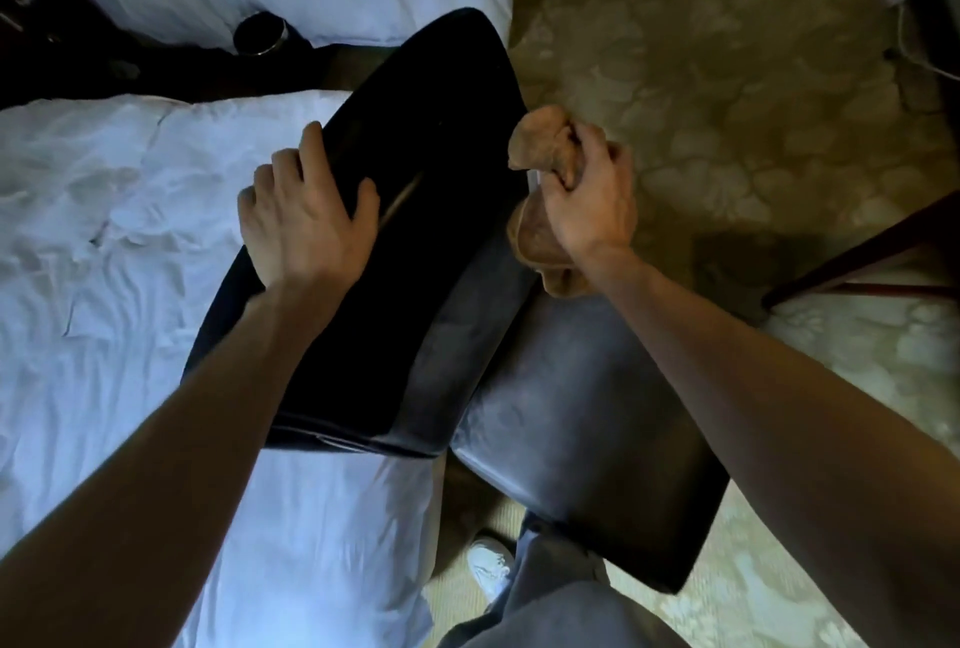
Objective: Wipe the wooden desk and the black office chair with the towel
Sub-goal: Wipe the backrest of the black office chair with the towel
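Note:
The black office chair (571,413) stands below me beside a bed, its backrest (431,138) leaning away to the upper left and its seat pad nearer my legs. My left hand (301,216) grips the left edge of the backrest, fingers curled over the rim and thumb on its face. A bunched tan towel (540,143) is clutched in my right hand (587,200) at the right edge of the backrest, part of the cloth hanging below the fist. A dark wooden edge (857,252) at the right may be the desk.
A bed with white sheets (104,231) fills the left side, touching the chair. A dark round cup-like object (260,34) and dark items lie between the pillows. Patterned carpet (727,75) spreads to the right, with a cable at the far upper right. My shoe (488,564) is near the chair.

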A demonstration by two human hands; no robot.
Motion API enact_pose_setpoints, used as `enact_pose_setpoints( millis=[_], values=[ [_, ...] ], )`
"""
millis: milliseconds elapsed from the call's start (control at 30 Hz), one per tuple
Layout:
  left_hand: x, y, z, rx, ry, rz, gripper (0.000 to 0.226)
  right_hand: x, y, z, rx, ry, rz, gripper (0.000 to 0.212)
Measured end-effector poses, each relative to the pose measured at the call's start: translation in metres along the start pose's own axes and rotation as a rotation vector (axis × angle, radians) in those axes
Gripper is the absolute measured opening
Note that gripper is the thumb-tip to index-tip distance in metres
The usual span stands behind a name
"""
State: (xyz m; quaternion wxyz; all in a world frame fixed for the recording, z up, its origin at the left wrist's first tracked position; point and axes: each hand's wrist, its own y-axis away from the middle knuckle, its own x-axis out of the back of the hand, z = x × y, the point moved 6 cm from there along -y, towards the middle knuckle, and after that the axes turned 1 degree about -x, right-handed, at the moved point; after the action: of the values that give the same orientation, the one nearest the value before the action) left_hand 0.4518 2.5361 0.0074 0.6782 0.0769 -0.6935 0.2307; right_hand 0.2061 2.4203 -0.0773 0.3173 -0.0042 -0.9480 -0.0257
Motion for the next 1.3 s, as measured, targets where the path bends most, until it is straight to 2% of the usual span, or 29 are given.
enact_pose_setpoints(
  millis=[100,200,300,600,700,767,867,933,1000,1067,1133,1300],
  values=[
    [-0.007,-0.002,0.002,-0.046,-0.090,0.034,0.075,-0.013,-0.037,0.005,-0.018,0.045,-0.038,0.068],
    [-0.008,-0.010,0.001,-0.027,-0.106,0.031,0.075,-0.036,-0.059,0.013,-0.027,0.023,-0.158,0.076],
    [-0.009,-0.012,0.003,0.001,-0.105,0.021,0.074,-0.064,-0.052,0.016,0.039,0.080,-0.257,0.080],
    [-0.012,-0.009,-0.004,0.016,-0.109,0.025,0.076,-0.132,0.116,0.026,0.092,0.076,-0.439,0.077],
    [-0.012,-0.008,-0.005,0.007,-0.098,0.028,0.076,-0.133,0.168,0.024,0.147,0.055,-0.580,0.070],
    [-0.010,-0.005,-0.004,-0.003,-0.088,0.039,0.077,-0.119,0.168,0.028,0.117,-0.014,-0.651,0.065],
    [-0.010,-0.002,-0.002,-0.024,-0.082,0.051,0.077,-0.074,0.118,0.034,-0.028,-0.194,-0.471,0.058],
    [-0.009,-0.003,-0.002,-0.019,-0.079,0.054,0.078,-0.049,0.066,0.034,-0.063,-0.186,-0.305,0.060],
    [-0.010,-0.002,-0.002,-0.015,-0.081,0.056,0.079,-0.030,0.017,0.028,-0.062,-0.134,-0.214,0.056],
    [-0.010,-0.002,-0.002,-0.015,-0.092,0.065,0.079,-0.025,-0.015,0.019,-0.056,-0.148,-0.228,0.048],
    [-0.011,-0.003,-0.002,-0.011,-0.106,0.069,0.081,-0.040,-0.016,0.009,-0.035,-0.114,-0.322,0.043],
    [-0.013,-0.004,-0.007,-0.008,-0.116,0.060,0.084,-0.098,0.086,0.006,-0.017,-0.002,-0.457,0.038]
  ],
)
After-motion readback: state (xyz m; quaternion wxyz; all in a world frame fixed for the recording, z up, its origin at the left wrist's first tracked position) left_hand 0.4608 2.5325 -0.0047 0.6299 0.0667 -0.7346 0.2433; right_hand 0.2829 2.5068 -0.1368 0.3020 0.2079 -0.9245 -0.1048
